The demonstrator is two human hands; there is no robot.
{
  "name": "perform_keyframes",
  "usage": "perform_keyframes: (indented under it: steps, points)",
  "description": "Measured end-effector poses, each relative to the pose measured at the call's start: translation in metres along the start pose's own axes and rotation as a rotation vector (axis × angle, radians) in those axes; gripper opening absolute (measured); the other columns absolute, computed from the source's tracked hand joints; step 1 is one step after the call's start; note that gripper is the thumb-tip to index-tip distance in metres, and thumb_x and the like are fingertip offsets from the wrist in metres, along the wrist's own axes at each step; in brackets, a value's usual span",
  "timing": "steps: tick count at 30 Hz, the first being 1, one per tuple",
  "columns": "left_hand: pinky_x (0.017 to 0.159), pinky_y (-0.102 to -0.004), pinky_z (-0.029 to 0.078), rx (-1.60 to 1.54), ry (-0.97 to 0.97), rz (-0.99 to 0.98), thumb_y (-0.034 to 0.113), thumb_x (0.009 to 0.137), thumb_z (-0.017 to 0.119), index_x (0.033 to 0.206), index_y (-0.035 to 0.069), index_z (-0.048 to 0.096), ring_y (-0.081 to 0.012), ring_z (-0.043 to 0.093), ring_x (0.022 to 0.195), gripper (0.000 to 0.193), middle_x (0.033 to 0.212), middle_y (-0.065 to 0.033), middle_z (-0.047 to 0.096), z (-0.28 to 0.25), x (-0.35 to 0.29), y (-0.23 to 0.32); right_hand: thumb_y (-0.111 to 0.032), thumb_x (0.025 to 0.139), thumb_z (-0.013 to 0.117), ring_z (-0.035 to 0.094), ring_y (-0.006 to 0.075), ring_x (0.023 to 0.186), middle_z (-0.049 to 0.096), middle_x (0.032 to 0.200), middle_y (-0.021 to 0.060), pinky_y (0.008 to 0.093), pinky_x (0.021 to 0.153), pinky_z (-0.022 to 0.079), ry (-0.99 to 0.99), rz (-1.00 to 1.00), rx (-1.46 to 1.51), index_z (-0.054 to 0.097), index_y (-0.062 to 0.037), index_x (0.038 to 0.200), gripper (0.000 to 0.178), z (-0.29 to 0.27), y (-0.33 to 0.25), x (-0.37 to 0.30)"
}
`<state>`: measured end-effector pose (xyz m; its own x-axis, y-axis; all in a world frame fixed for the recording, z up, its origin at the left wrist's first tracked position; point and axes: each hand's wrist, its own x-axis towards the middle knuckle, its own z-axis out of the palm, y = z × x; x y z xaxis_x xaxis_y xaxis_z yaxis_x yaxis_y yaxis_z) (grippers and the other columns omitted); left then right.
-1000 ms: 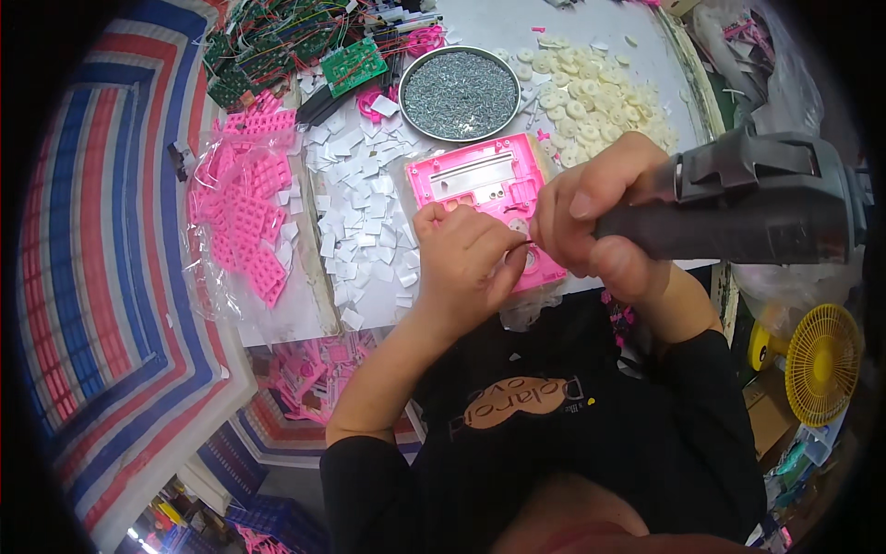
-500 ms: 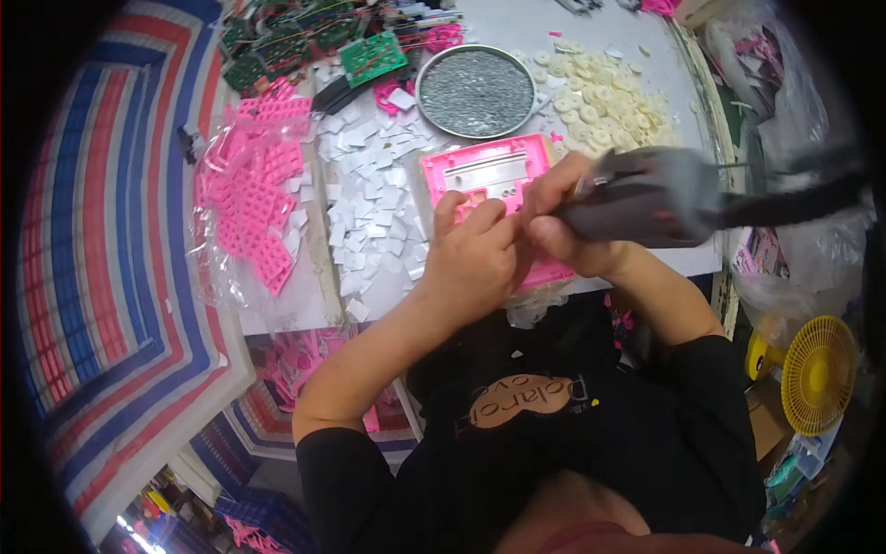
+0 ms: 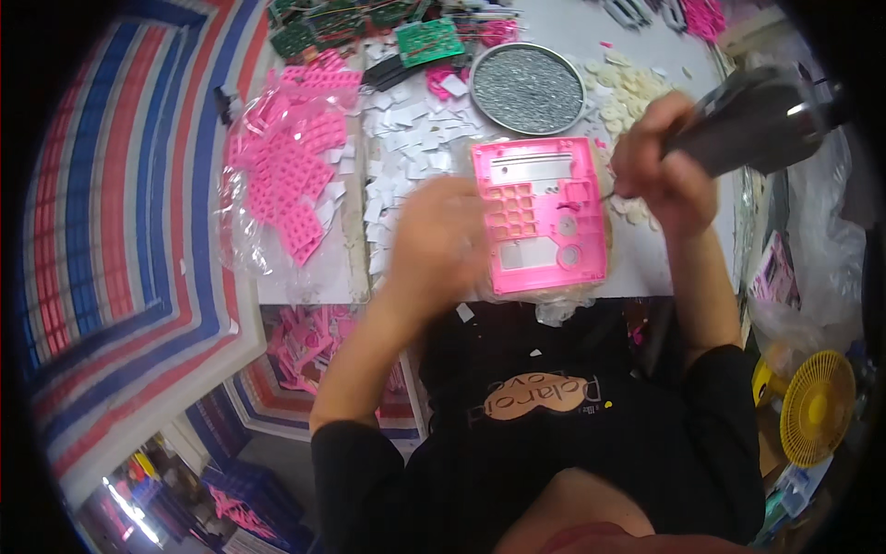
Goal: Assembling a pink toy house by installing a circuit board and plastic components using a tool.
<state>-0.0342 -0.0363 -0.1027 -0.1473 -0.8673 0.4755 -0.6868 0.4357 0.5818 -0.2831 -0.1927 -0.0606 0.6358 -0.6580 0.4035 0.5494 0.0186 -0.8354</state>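
Right hand [image 3: 666, 175]: fingers wrapped tight round a grey electric screwdriver [image 3: 752, 120], bit angled toward the right edge of the pink plastic housing [image 3: 540, 214].
Left hand [image 3: 436, 245]: blurred, resting against the housing's left side at the tabletop's [image 3: 572, 37] near edge; whether fingers are spread or curled, cannot tell.
Beyond: round metal tray of screws [image 3: 528, 88]; white square pads [image 3: 411, 152]; cream discs [image 3: 623, 83]; bag of pink keypads [image 3: 291, 175]; green circuit boards [image 3: 425, 39].
Handling note: brace the housing flat and keep the bit square to the screw hole, or it will likely slip.
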Motion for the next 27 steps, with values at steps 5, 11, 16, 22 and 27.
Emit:
perform_keyframes:
  steps: [5,11,16,22,27]
  points:
    - [0.093,-0.0446,0.05,0.777,0.035,-0.431,0.012,0.084,0.071,0.112,0.001,0.068,-0.0372,0.066,0.098,0.03,0.106,-0.0167,0.069,-0.109,-0.07,-0.057,-0.025,0.102,0.05,0.036,0.0084,0.057,0.04,0.068,-0.0038,0.0282,0.052,0.03,0.027,-0.085,-0.192,0.051,-0.0054,0.128,0.033,-0.029,-0.042,0.015]
    - [0.089,-0.0343,0.053,0.583,0.149,-0.498,0.015,0.099,0.064,0.122,-0.002,0.067,-0.0242,0.069,0.097,0.029,0.103,-0.0142,0.072,-0.132,-0.08,-0.074,-0.007,0.089,0.066,0.059,0.0178,0.056,0.058,0.067,0.0084,0.0323,0.053,0.049,0.326,0.127,-0.268,0.053,-0.0009,0.118,0.033,-0.019,-0.029,0.023]
    - [0.071,-0.0241,0.052,-0.373,0.328,-0.885,0.021,0.106,0.057,0.11,0.0,0.07,-0.0102,0.067,0.082,0.026,0.098,-0.0057,0.073,-0.069,-0.064,-0.019,0.002,0.087,0.071,0.061,0.0201,0.107,0.061,0.127,0.0159,0.037,0.096,0.049,0.41,-0.279,-0.896,0.044,0.0038,0.138,0.058,0.001,-0.02,0.015]
    - [0.092,-0.0411,0.059,-1.389,0.213,-0.994,0.023,0.109,0.048,0.127,-0.008,0.059,-0.0255,0.071,0.104,0.038,0.117,-0.0183,0.07,-0.004,-0.023,0.032,0.003,0.067,0.076,0.056,0.0311,0.111,0.064,0.122,0.0083,0.0403,0.092,0.049,-0.202,-0.354,-1.229,0.068,-0.0095,0.111,0.046,0.056,-0.015,-0.019]
    - [0.091,-0.041,0.059,-1.486,0.103,-1.021,0.027,0.108,0.05,0.126,-0.007,0.059,-0.0259,0.071,0.104,0.04,0.118,-0.019,0.069,0.011,-0.019,0.041,-0.004,0.066,0.075,0.055,0.0298,0.11,0.063,0.124,0.0059,0.0412,0.092,0.048,-0.271,-0.305,-1.199,0.07,-0.0114,0.105,0.039,0.072,0.012,-0.044]
